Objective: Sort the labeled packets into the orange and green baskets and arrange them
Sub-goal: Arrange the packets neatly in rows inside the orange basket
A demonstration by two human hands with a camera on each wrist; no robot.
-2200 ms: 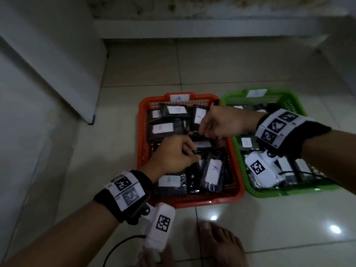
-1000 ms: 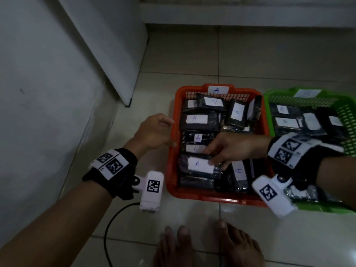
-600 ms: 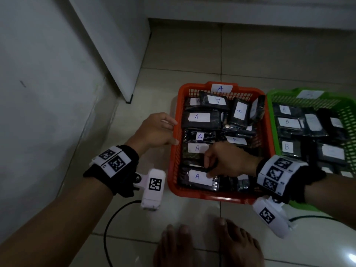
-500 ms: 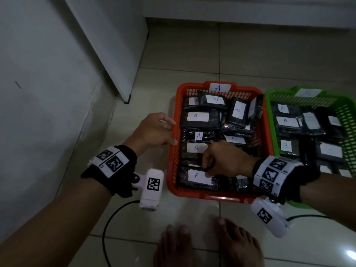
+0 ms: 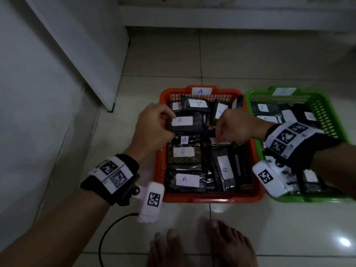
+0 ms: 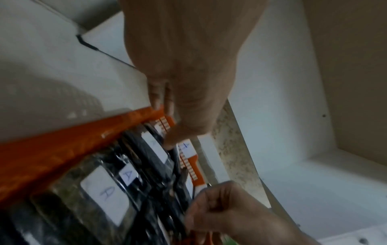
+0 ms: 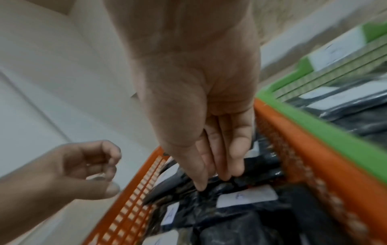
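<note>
On the tiled floor (image 5: 250, 60) stand two baskets, touching side by side. The orange basket (image 5: 210, 197) is full of black packets labeled A; the green basket (image 5: 327, 112) holds packets marked B. The left hand (image 5: 152, 128) pinches one packet (image 5: 185, 123) at its left end — thumb below, fingers above. The right hand (image 5: 237, 128), fingers bent downward, touches the packets in the middle — if it grips one, I cannot tell.

- Two baskets are set side by side on the floor (image 5: 231, 54), touching: the A basket (image 5: 212, 198) left, the B basket (image 5: 327, 112) right.
- Packets (image 5: 187, 180) are packed inside both.
- Bare feet (image 5: 231, 245) are placed before them.
</note>
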